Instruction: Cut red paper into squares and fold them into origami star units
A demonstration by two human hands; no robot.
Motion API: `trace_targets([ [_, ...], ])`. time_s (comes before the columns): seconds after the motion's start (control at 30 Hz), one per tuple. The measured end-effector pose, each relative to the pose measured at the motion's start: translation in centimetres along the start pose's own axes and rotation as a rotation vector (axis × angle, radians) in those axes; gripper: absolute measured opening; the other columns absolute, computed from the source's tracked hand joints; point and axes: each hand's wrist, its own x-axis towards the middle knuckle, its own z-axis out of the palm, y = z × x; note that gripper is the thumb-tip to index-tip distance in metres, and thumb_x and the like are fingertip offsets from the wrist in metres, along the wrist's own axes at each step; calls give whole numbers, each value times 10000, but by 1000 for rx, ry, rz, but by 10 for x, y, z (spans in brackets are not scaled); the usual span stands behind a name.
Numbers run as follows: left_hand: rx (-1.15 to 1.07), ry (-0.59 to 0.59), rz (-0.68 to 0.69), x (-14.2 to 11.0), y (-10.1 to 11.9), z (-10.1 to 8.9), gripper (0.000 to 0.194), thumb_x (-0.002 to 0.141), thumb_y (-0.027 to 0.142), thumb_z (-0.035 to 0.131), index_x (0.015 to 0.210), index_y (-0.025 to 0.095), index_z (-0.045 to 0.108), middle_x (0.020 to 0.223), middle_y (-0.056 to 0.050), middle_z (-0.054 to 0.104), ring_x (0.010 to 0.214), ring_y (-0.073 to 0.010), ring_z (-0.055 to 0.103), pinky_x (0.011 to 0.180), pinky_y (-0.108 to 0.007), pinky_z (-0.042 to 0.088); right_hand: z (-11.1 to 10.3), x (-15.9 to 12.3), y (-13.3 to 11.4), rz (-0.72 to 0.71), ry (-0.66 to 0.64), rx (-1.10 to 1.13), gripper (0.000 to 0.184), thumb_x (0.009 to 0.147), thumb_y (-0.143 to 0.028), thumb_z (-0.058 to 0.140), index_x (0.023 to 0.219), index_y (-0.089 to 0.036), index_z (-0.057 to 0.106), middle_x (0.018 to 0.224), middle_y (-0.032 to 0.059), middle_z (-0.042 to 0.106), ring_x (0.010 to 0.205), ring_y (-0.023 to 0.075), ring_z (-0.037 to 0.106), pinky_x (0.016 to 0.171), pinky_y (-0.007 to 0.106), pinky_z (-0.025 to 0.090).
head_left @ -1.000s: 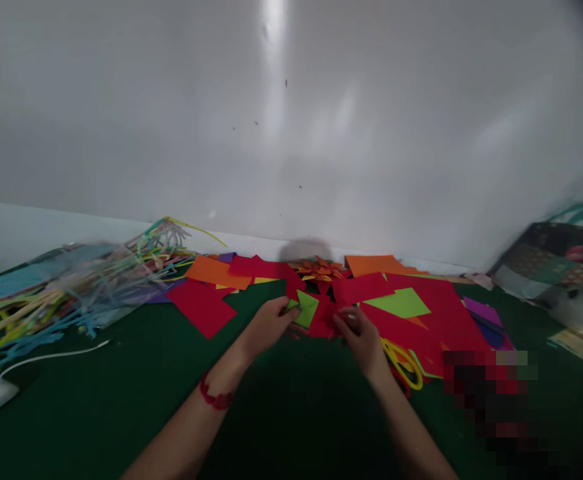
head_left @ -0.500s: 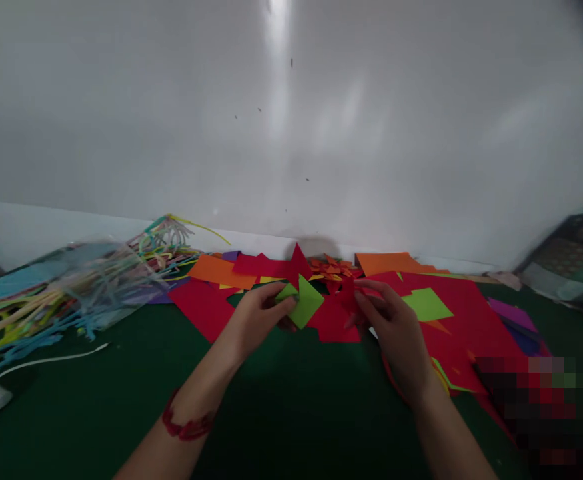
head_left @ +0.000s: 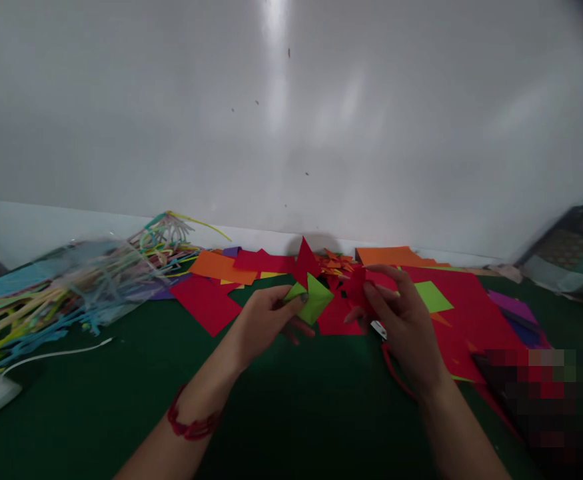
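Pinched between the thumb and fingers of my left hand is a folded green paper with a pointed flap standing up. My right hand grips a small red paper piece, whose exact shape is blurred. The two papers are close but apart. Just beyond the green one rises a red paper point; whether it touches the green paper I cannot tell. Scissors lie under my right hand, with part of a red handle and metal showing.
Pipe cleaners in clear plastic lie at left beside a white cable. Red sheets, an orange sheet, a green square and small orange scraps lie along the wall. A patterned bag stands at right.
My right hand has picked up the red paper piece and come over the scissors. My left hand keeps the green paper, now raised a little and turned, its flap standing up.
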Motion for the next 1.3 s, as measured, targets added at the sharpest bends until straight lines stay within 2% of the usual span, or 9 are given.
trace_targets([
  [0.1, 6, 9, 12, 0, -1, 1, 153, 804, 303, 535, 780, 154, 511, 570, 40, 534, 481, -146, 641, 367, -169, 433, 0, -2, -4, -31, -59, -31, 239, 861, -293, 481, 1096, -266, 510, 709, 8, 629, 467, 121, 587, 405, 241, 482],
  [0.27, -24, -13, 6, -1, -2, 2, 201, 818, 336, 524, 930, 174, 484, 695, 23, 584, 487, -145, 650, 368, -176, 447, 3, -5, -6, -27, -82, -11, 355, 865, -276, 475, 1215, -322, 439, 706, -14, 624, 502, 135, 618, 384, 230, 494],
  [0.4, -26, -27, 0, 0, -3, 1, 191, 842, 346, 493, 908, 167, 486, 686, 12, 592, 491, -143, 651, 391, -185, 460, 1, -5, -5, -10, -159, -82, 230, 890, -265, 432, 1048, -280, 598, 659, -10, 640, 505, 119, 609, 449, 234, 511],
  [0.6, -33, -49, 13, -2, -2, 1, 184, 857, 346, 472, 891, 165, 479, 706, 9, 578, 515, -148, 659, 395, -181, 458, -1, -4, -7, -24, -91, -157, 200, 861, -267, 499, 1022, -266, 618, 779, 5, 680, 641, 129, 628, 533, 233, 507],
  [0.77, -23, -65, 30, -4, -1, 3, 192, 871, 353, 442, 877, 164, 475, 714, 4, 578, 549, -156, 668, 419, -187, 473, 1, -6, -10, -74, -29, -228, 165, 807, -263, 586, 965, -244, 630, 668, -10, 670, 586, 123, 613, 493, 217, 481],
  [0.87, -12, -51, 36, -6, -1, 6, 178, 871, 343, 444, 874, 168, 476, 702, 9, 577, 547, -153, 666, 420, -185, 471, 4, -8, -11, -117, 12, -227, 150, 785, -250, 613, 934, -246, 634, 813, 3, 690, 598, 118, 622, 508, 226, 501],
  [0.97, -7, -43, 37, -9, 1, 10, 177, 872, 350, 435, 867, 176, 468, 710, 6, 587, 548, -154, 665, 427, -192, 473, 4, -9, -10, -147, -7, -251, 135, 776, -240, 622, 909, -249, 646, 961, 12, 680, 674, 130, 640, 570, 242, 532],
  [1.17, 18, -43, 15, -12, 6, 10, 202, 871, 374, 420, 876, 180, 476, 744, -12, 613, 556, -155, 662, 448, -206, 472, 2, -7, -7, -182, 5, -336, 125, 775, -230, 624, 892, -258, 658, 859, -12, 698, 651, 121, 646, 611, 233, 544],
  [1.3, 26, -40, 18, -12, 6, 9, 209, 865, 383, 422, 874, 183, 482, 741, -6, 612, 561, -161, 661, 456, -216, 475, 4, -8, -8, -215, 24, -365, 125, 766, -246, 631, 885, -264, 665, 888, -10, 703, 759, 157, 665, 661, 250, 550],
])
